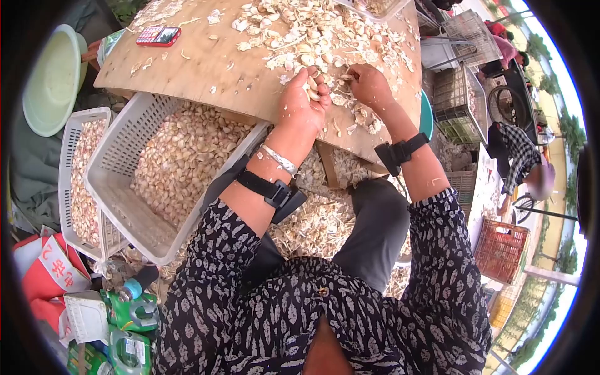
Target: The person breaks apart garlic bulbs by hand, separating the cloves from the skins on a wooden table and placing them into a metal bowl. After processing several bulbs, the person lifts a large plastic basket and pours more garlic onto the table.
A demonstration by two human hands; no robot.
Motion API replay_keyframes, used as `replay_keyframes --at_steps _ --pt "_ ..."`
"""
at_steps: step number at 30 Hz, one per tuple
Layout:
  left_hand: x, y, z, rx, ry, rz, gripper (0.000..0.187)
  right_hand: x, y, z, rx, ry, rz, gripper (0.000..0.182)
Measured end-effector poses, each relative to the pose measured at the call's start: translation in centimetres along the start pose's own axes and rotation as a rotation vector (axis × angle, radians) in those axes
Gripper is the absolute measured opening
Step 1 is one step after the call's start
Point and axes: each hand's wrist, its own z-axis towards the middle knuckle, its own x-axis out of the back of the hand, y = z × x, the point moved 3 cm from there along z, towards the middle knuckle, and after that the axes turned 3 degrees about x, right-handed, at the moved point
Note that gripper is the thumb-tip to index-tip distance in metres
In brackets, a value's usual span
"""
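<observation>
My left hand (pixel 304 100) is over the wooden board (pixel 231 65), palm turned up, its fingers curled around several pale garlic cloves (pixel 312 91). Just to its right, my right hand (pixel 370 84) is pinched at the fingertips on a small piece of garlic (pixel 347 77). The two hands are close but apart. Beyond them lies a heap of loose garlic cloves and papery skins (pixel 306 34). Bits of skin cling to both hands and wrists.
A white crate (pixel 102 164) of cloves stands below the board's left edge, beside a narrower crate (pixel 67 147). A red phone (pixel 159 36) lies on the board. A green basin (pixel 75 78) is far left. Another person (pixel 520 153) is at the right, near a red crate (pixel 502 251).
</observation>
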Motion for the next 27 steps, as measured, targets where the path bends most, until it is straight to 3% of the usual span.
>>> replay_keyframes --at_steps 4,8,20,22,24,26,27 --pt "-0.3 0.0 0.5 0.004 0.027 -0.034 0.015 0.6 -0.3 -0.1 -0.067 -0.094 -0.08 0.022" --pt "-0.6 -0.8 1.0 0.019 0.012 -0.026 0.015 1.2 1.4 -1.1 -0.134 -0.024 -0.09 0.024" --pt "0.2 -1.8 1.5 -0.024 0.022 0.025 0.022 1.9 1.3 -2.3 -0.077 -0.04 0.089 0.026" --pt "-0.2 -2.0 1.2 -0.019 0.076 -0.067 0.026 3.7 -0.9 -2.1 -0.217 -0.017 0.682 0.017" --pt "-0.5 -1.7 1.0 -0.017 0.069 -0.053 0.028 4.3 -1.9 -0.9 -0.279 -0.12 0.845 0.016" --pt "-0.9 -1.5 1.0 0.01 0.085 -0.061 0.025 3.6 -0.7 2.1 0.17 0.129 0.272 0.022" --pt "-0.8 -1.2 1.2 0.006 0.085 -0.061 0.025 2.4 -0.4 3.1 0.26 0.133 0.148 0.021"
